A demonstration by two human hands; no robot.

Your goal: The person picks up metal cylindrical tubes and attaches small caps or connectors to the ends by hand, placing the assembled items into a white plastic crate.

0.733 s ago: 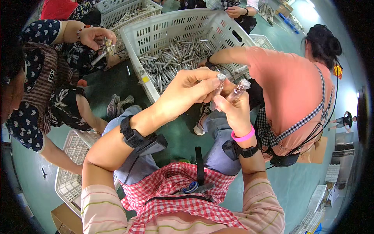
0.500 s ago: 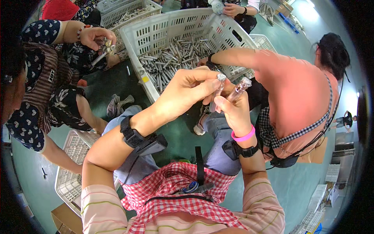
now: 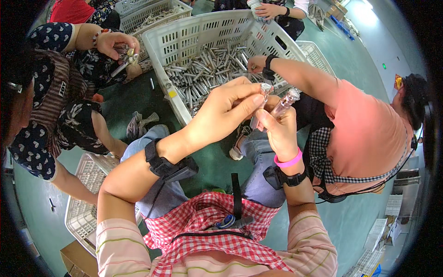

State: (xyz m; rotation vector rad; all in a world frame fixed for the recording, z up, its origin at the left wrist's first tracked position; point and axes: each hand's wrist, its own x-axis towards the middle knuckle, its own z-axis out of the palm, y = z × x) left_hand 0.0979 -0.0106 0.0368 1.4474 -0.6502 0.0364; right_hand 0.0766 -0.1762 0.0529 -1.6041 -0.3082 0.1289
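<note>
My left hand (image 3: 226,113) pinches a small clear cap (image 3: 265,87) between thumb and forefinger, raised in front of me. My right hand (image 3: 279,131) grips a clear plastic tube (image 3: 285,102) that points up and away, its tip close to the cap. Both hands meet above a large white crate (image 3: 194,32) that holds several silver metal tubes (image 3: 207,71). A person in a salmon shirt reaches a hand (image 3: 256,63) into that crate from the right.
A person on the left holds small parts in a hand (image 3: 115,44). Another white basket (image 3: 83,203) lies at my lower left, and a further crate (image 3: 152,11) sits at the back. The floor (image 3: 369,41) is green.
My hands have stayed nearly still with the cap and tube. The person in the salmon shirt has leaned back to the right.
</note>
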